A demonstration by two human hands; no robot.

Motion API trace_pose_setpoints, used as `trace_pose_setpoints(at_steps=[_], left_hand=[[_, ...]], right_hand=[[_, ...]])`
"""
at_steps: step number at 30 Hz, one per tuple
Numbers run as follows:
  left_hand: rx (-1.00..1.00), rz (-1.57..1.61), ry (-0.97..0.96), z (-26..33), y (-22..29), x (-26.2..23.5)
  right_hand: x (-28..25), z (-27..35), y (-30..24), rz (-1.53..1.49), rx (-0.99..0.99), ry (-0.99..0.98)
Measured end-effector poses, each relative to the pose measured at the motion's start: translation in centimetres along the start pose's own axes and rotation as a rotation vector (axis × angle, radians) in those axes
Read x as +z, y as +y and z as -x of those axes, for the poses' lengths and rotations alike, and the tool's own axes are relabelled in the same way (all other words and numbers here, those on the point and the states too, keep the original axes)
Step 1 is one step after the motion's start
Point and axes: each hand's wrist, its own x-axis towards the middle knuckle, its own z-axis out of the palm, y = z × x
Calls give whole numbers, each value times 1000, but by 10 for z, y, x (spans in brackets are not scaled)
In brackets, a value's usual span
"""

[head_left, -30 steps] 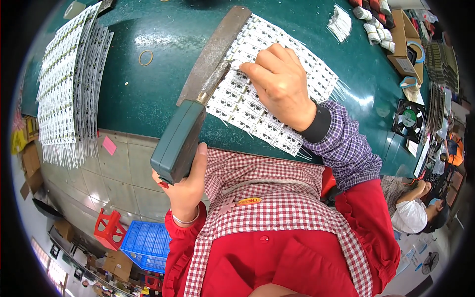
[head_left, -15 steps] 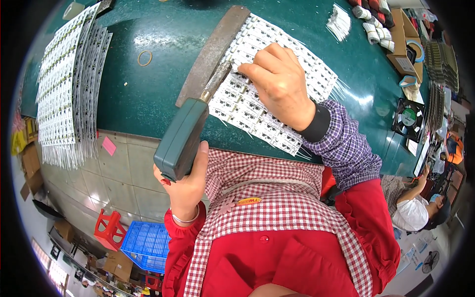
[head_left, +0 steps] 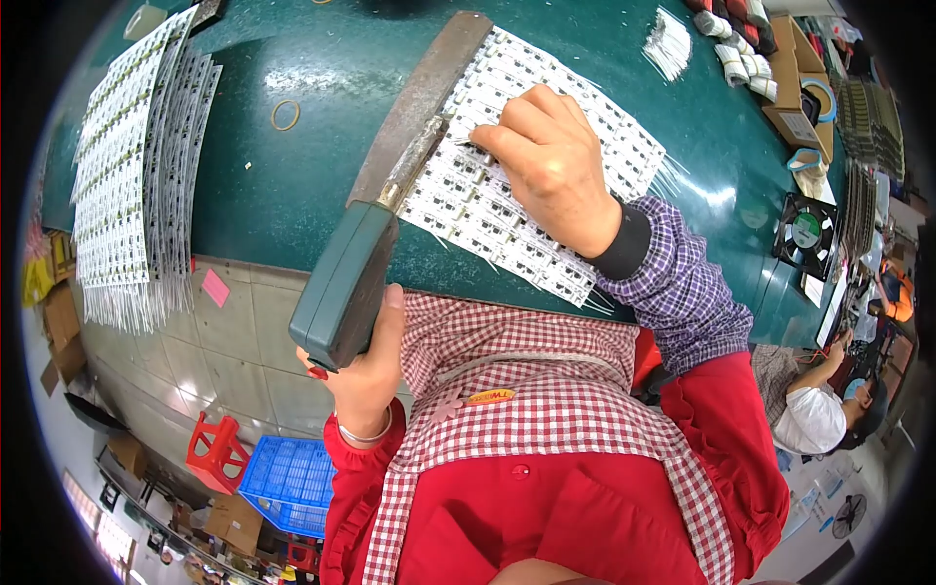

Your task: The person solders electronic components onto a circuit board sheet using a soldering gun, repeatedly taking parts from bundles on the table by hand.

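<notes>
My left hand [head_left: 366, 385] is wrapped round the dark green handle of a gun-shaped tool [head_left: 343, 283]. Its worn metal barrel points up and away over the left edge of a white circuit-board panel [head_left: 473, 210]. Along that edge lies a long rusty metal bar [head_left: 429, 88], with the barrel close over it. My right hand [head_left: 551, 171] is closed above the panel, thumb and forefinger pinched near the barrel's tip. What they hold, if anything, is too small to make out. Thin white wires stick out at the panel's right and near edges.
A stack of wired circuit panels [head_left: 136, 175] stands at the left. On the green table [head_left: 283, 195] lie a rubber band [head_left: 286, 115] and a bundle of white wires [head_left: 668, 44]. A cardboard box [head_left: 799, 93] and a black fan [head_left: 806, 229] are at the right.
My left hand has shifted slightly left and nearer to me with the tool, whose barrel now lies more to the left, along the bar. My right hand stays in place.
</notes>
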Motion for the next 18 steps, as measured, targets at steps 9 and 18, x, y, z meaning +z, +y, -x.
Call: trace_pose_setpoints(at_steps=[9, 18], left_hand=[[142, -68, -99, 2, -8, -6], [3, 2, -23, 3, -5, -3]], right_hand=[[0, 0, -3, -15, 15, 16], [4, 0, -1, 3, -31, 30]])
